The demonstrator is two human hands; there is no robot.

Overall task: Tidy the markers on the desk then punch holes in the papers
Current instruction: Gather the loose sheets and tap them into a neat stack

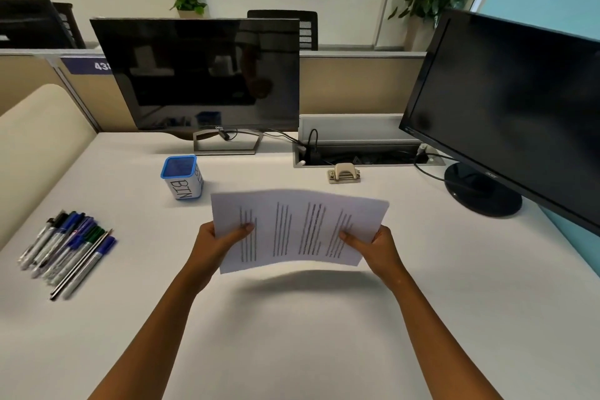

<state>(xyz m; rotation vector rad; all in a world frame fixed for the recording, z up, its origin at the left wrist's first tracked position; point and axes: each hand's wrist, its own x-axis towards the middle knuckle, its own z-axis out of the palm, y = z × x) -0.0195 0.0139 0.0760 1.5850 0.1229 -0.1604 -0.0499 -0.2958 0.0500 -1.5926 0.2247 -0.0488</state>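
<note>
Both hands (pixel 214 242) (pixel 376 247) pinch lined papers (pixel 298 227), text illegible, behind "BIN" cup (pixel 182 176).

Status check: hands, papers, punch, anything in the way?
Left hand and right hand grip papers above desk. Hole punch beyond, untouched. Markers grouped left. Path clear.

Papers (pixel 298 230): thin white paper, matt, flexing, printed with dark lines. Desk (pixel 292 334): smooth matt off-white laminate. Markers (pixel 68 250): plastic barrels, slight sheen. Hole punch (pixel 344 173): beige, smooth, looks plastic. Bin (pixel 182 177): blue plastic rim, paper label. Monitors (pixel 201 75): glossy black screens.
</note>
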